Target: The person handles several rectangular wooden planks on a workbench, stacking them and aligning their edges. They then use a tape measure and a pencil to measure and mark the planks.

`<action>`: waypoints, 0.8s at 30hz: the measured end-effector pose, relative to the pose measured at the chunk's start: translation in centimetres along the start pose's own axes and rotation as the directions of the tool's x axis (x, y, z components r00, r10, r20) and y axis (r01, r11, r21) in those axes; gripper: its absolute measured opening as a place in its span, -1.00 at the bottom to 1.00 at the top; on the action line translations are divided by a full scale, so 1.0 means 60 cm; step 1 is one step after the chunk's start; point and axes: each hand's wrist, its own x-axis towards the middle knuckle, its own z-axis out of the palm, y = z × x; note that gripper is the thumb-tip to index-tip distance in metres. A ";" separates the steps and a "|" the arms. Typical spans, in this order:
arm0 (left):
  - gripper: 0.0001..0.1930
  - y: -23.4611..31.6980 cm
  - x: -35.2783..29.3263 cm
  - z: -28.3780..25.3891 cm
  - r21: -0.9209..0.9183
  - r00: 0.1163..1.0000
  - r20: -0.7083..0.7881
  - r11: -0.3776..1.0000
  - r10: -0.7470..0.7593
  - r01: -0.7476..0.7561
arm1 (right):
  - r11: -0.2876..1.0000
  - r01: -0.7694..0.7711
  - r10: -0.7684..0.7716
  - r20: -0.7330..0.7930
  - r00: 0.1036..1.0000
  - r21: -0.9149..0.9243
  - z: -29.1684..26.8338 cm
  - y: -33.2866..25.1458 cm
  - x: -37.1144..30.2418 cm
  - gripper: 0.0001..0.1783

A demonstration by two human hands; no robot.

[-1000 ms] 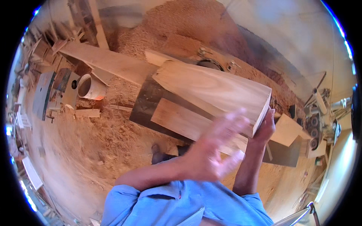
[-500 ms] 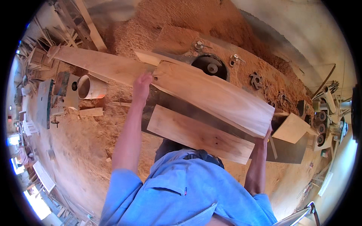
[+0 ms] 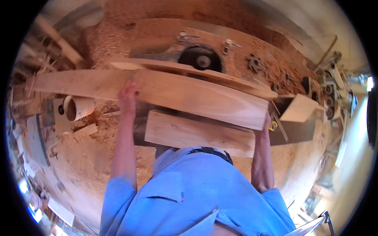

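A long, pale wooden board (image 3: pixel 204 94) lies crosswise in front of me, tilted slightly down to the right. My left hand (image 3: pixel 128 93) is at its left part with fingers curled on the wood, somewhat blurred. My right hand (image 3: pixel 265 122) grips its right end; most of those fingers are hidden. Toward the left, another long board (image 3: pixel 67 83) runs in line with it, and I cannot tell where the two overlap. Nearer my body lies a shorter plank (image 3: pixel 197 131) on the dark machine table (image 3: pixel 144 128).
Behind the board stands a wooden fence strip (image 3: pixel 173 66), with a round dark machine opening (image 3: pixel 201 59) beyond it. Clamp knobs (image 3: pixel 228 46) and a toothed metal cutter (image 3: pixel 254 63) sit amid sawdust. At right are a wood offcut (image 3: pixel 300 109) and a yellow tape measure (image 3: pixel 273 126); at left, a white bucket (image 3: pixel 80 107).
The held board has come toward me, away from the fence strip, which now shows along more of its length. Both hands have moved with it. A yellow tape measure has come into sight.
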 end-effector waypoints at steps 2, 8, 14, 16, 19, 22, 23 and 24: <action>-0.38 -0.013 -0.008 -0.010 -0.070 1.000 -0.029 0.997 0.011 -0.013 | 0.999 -0.007 0.007 0.004 1.000 0.031 0.104 -0.037 -0.034 -0.40; -0.35 0.007 -0.041 0.000 -0.107 0.998 -0.008 0.992 0.059 -0.059 | 0.924 0.109 -0.107 0.025 0.994 -0.368 0.073 -0.003 -0.018 -0.36; -0.29 -0.030 -0.031 -0.032 -0.202 0.990 0.137 0.979 0.043 -0.014 | 0.860 0.126 -0.094 0.090 0.991 -0.494 0.048 -0.004 -0.002 -0.24; -0.36 -0.055 -0.033 -0.040 -0.217 0.982 0.160 0.974 0.105 -0.069 | 0.849 0.116 -0.080 0.091 0.993 -0.515 0.058 -0.005 0.002 -0.28; -0.30 -0.055 -0.046 -0.025 -0.195 0.997 0.019 0.978 0.075 -0.070 | 0.844 0.074 -0.034 0.083 0.996 -0.532 0.068 -0.021 -0.009 -0.33; -0.22 -0.013 -0.082 -0.002 -0.240 0.998 0.011 0.969 0.065 -0.061 | 0.844 0.076 -0.034 0.089 0.995 -0.531 0.056 -0.030 -0.011 -0.35; -0.21 0.001 -0.092 0.001 -0.265 0.996 0.044 0.962 0.075 -0.061 | 0.847 0.125 -0.070 0.124 0.990 -0.517 0.053 -0.028 -0.010 -0.35; -0.20 0.005 -0.102 0.004 -0.275 0.998 0.021 0.960 0.057 -0.049 | 0.848 0.173 -0.105 0.160 0.981 -0.500 0.048 -0.030 -0.010 -0.34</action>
